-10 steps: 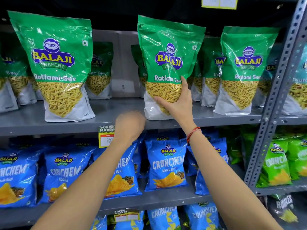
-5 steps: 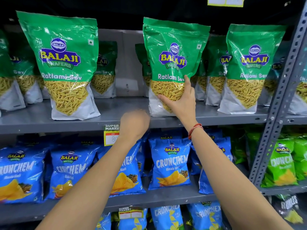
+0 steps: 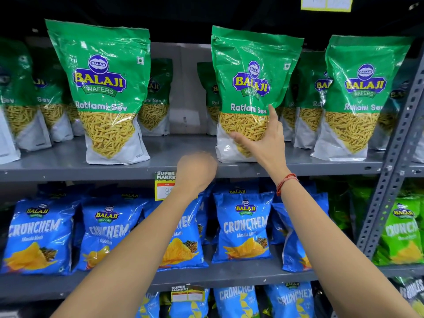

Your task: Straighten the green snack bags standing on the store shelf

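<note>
A big grey shelf [image 3: 68, 167] holds rows of snack bags. On the top board stand the green snack bags, each with yellow sticks showing through a clear window. One green bag on the left [image 3: 103, 92] stands at the front edge, leaning a little to the left. The middle green bag [image 3: 252, 88] stands at the front too, and its top tips a bit to the left. Another green bag on the right [image 3: 358, 97] stands near the grey post [image 3: 394, 157]. More green bags sit behind them in the dark.

On the board below, blue chip bags [image 3: 245, 226] stand side by side, and light green chip bags [image 3: 401, 232] sit past the post.

The right hand [image 3: 261, 138] presses flat on the lower front of the middle green bag. Its fingers are spread, with the thumb low and one finger pointing up along the bag's right edge. A red thread [image 3: 285, 182] goes round the wrist.

The left hand [image 3: 197, 168] is blurry, in front of the shelf edge, touching no bag. It looks curled like a loose fist, but the fingers do not show well enough to tell.

A small price tag [image 3: 164, 184] peeks out beside it.
</note>
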Motion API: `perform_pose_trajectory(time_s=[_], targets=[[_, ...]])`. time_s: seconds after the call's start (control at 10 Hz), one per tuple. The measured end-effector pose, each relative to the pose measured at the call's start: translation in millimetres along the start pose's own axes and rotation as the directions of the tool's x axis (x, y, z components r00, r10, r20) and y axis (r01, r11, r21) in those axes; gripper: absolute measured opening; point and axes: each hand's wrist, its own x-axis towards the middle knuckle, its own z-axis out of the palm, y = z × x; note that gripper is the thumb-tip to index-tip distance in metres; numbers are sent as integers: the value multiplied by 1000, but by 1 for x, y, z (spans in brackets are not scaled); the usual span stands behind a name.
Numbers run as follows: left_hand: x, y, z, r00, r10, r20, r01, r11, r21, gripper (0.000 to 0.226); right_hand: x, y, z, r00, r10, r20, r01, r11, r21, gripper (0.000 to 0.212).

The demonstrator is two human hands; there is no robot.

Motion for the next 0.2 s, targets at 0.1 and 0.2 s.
perform_pose_trajectory(time_s=[0.1, 0.2], targets=[[7, -4, -3, 1000, -22, 4, 22, 997, -74, 32, 0, -4, -11, 997, -49, -52, 49, 999, -1, 105], [22, -12, -5, 997, -37, 70, 43, 996, -80, 44, -3, -14, -30, 985, -100, -141, 102, 995, 7, 93]])
